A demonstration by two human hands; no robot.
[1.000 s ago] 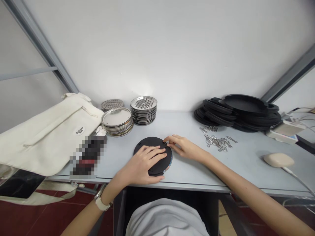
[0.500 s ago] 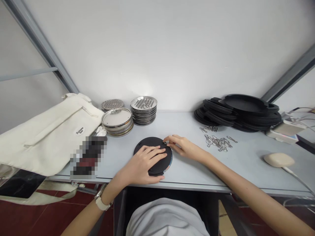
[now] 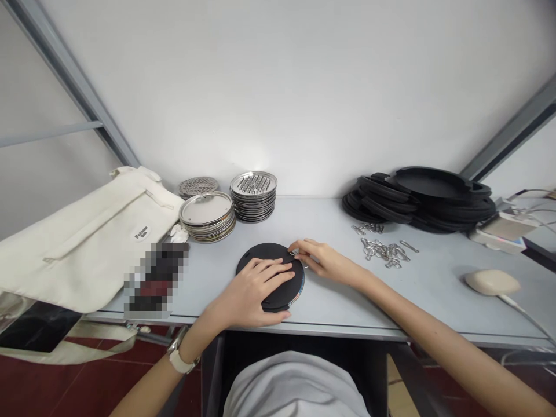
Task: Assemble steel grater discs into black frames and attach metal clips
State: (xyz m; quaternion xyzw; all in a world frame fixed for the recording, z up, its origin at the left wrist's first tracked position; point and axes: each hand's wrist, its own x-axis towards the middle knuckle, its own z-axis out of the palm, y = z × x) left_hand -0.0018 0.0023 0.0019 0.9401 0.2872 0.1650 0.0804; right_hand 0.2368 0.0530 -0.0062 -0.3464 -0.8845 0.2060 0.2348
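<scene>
A round black disc with a slot near its far left edge lies flat on the desk, and a thin strip of coloured surface shows along its right rim. Across it rests my left hand, open, palm down with fingers spread and the thumb by the near edge. At the disc's right edge my right hand pinches a small shiny metal wire clip, mostly hidden by the fingers. More metal clips lie in a loose heap to the right of that hand.
Behind my hands stand a stack of metal grater discs and a stack of smooth metal discs. Black round plastic parts are piled at the back right. A cream bag lies left; a white mouse-shaped device with a cable sits right.
The metal clip in my right fingers has shifted slightly at the disc's edge. My left hand and the disc stay in place.
</scene>
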